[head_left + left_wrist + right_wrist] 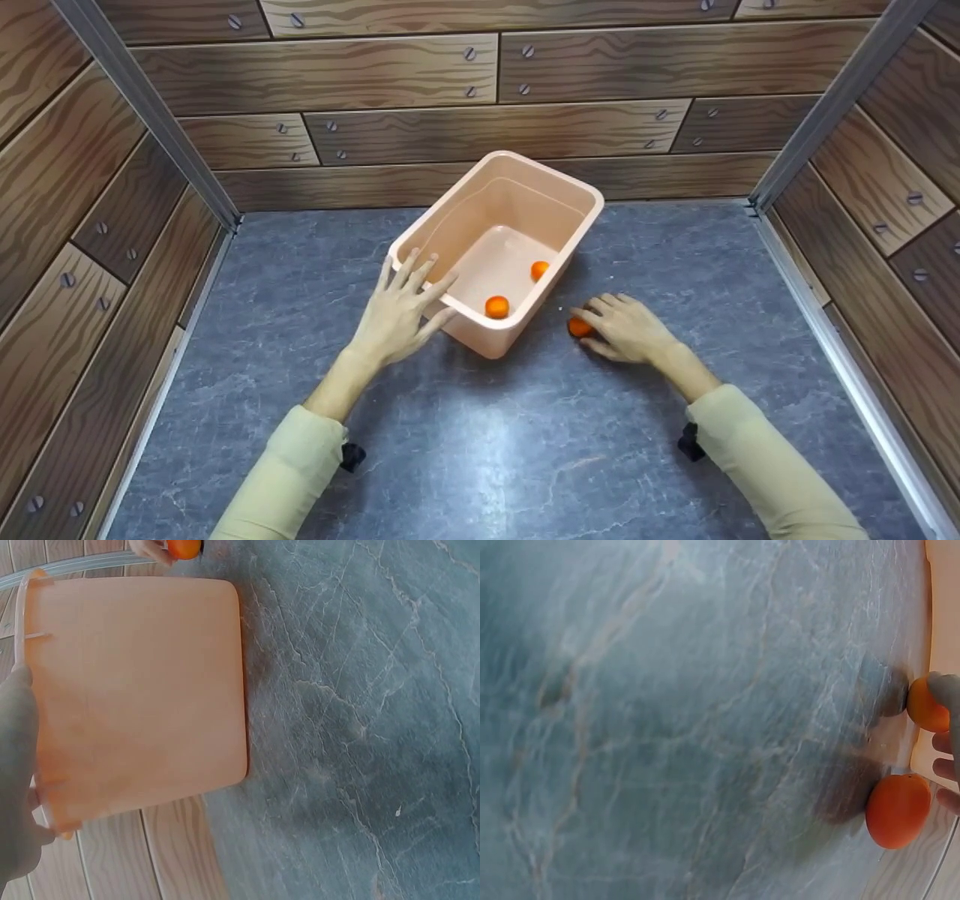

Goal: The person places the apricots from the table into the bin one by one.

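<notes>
A peach-coloured plastic tub (517,319) stands at an angle on the floor, with two small orange fruits (496,307) inside at its near end. My left hand (397,315) rests on the tub's near left rim, fingers spread and mostly straight; the left wrist view shows it along the rim of the tub's end wall (142,690). To the right of the tub, my right hand (626,330) holds a small orange fruit (928,706) at floor level between thumb and fingers. A redder, tomato-like fruit (898,811) sits beside that hand in the right wrist view.
Wood-patterned panels (397,75) enclose the back and both sides, with metal strips (847,360) along the corners and lower edges. The floor (450,465) is dark grey-blue and marbled. Small black devices (690,442) hang under both sleeve cuffs.
</notes>
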`<action>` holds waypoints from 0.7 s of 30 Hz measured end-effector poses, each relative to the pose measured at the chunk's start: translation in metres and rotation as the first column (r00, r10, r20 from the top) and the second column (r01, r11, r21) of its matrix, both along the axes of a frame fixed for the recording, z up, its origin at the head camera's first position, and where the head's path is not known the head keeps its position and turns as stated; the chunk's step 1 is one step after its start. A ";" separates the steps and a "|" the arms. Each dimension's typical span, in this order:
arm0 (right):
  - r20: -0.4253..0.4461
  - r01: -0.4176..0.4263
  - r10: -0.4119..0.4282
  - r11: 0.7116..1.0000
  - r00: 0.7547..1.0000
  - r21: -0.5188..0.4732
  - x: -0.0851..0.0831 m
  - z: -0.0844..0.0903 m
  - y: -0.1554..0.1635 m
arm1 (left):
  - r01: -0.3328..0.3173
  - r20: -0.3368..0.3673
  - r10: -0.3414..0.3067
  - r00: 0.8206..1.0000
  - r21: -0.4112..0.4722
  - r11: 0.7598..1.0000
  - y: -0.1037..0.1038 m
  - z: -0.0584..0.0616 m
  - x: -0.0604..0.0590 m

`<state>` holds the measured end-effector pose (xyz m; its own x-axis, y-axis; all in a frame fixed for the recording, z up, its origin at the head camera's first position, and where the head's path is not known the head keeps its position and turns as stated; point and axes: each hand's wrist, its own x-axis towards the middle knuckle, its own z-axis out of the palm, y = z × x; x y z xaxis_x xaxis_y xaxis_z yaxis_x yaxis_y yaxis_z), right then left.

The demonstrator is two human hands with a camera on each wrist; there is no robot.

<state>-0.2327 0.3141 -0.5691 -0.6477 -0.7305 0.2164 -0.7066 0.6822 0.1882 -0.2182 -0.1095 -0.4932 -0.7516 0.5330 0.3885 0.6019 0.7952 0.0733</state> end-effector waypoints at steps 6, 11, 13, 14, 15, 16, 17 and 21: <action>0.000 -0.009 0.009 1.000 1.000 -0.002 -0.001 -0.001 -0.001 | 0.003 0.000 -0.003 1.000 0.004 1.000 0.000 0.000 0.000; -0.013 -0.015 0.015 1.000 1.000 -0.009 -0.001 -0.001 -0.003 | 0.001 0.000 -0.001 1.000 -0.007 1.000 -0.001 0.000 -0.001; -0.017 -0.020 0.020 1.000 1.000 -0.006 -0.001 -0.001 -0.003 | 0.000 -0.003 0.000 1.000 -0.008 1.000 -0.001 -0.001 -0.001; -0.019 -0.023 0.023 1.000 1.000 -0.004 -0.002 -0.002 -0.003 | 0.000 -0.005 0.000 1.000 -0.008 1.000 -0.001 -0.001 -0.001; -0.021 -0.026 0.026 1.000 0.999 0.000 -0.002 -0.002 -0.003 | 0.001 -0.009 -0.001 1.000 -0.009 1.000 0.000 -0.001 -0.001; -0.021 -0.028 0.028 1.000 0.999 0.003 -0.002 -0.002 -0.004 | 0.001 -0.011 -0.001 1.000 -0.009 1.000 0.000 -0.001 -0.001; -0.021 -0.030 0.030 1.000 0.999 0.005 -0.002 -0.003 -0.004 | 0.001 -0.013 -0.001 1.000 -0.011 1.000 0.000 -0.001 -0.001; -0.021 -0.026 0.026 1.000 0.999 0.005 -0.003 -0.003 -0.004 | 0.002 -0.009 -0.002 1.000 -0.006 1.000 0.000 -0.001 -0.001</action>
